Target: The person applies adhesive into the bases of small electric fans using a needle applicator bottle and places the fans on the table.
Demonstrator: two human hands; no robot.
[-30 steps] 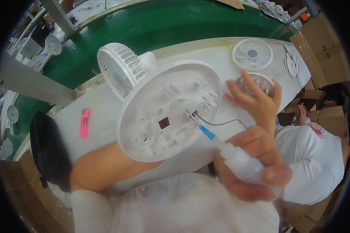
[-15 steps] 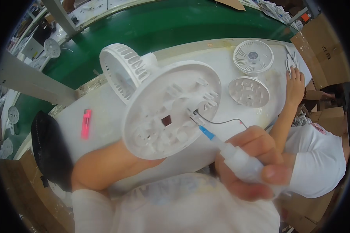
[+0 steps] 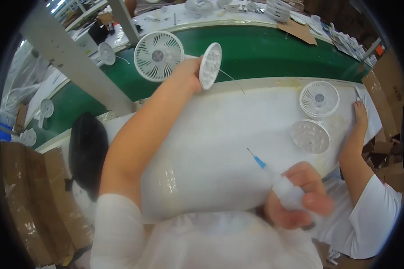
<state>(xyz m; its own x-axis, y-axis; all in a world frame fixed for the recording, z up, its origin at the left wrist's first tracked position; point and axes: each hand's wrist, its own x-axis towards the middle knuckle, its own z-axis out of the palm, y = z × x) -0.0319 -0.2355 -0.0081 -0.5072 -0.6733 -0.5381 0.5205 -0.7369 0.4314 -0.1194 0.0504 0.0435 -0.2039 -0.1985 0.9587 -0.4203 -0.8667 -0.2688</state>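
Observation:
My left hand (image 3: 191, 76) is stretched out over the green belt, its fingers closed round the neck of a white fan (image 3: 159, 56). The fan's round base (image 3: 210, 66) is tilted on edge, and a thin wire hangs from it. Near the front of the white table, my right hand (image 3: 300, 197) grips a small clear bottle (image 3: 288, 190) with a blue needle tip, which points up and left and touches nothing.
A second fan (image 3: 319, 98) and its base (image 3: 310, 136) lie on the white table (image 3: 220, 134). A co-worker's hand (image 3: 360, 112) is at the right edge. A black pouch (image 3: 88, 152), a metal post (image 3: 76, 62) and cardboard boxes (image 3: 31, 193) are at left.
My left hand has carried the fan away from the needle, forward and up over the green belt. The view has shifted. The pink lighter is out of sight. The bottle stays in my right hand.

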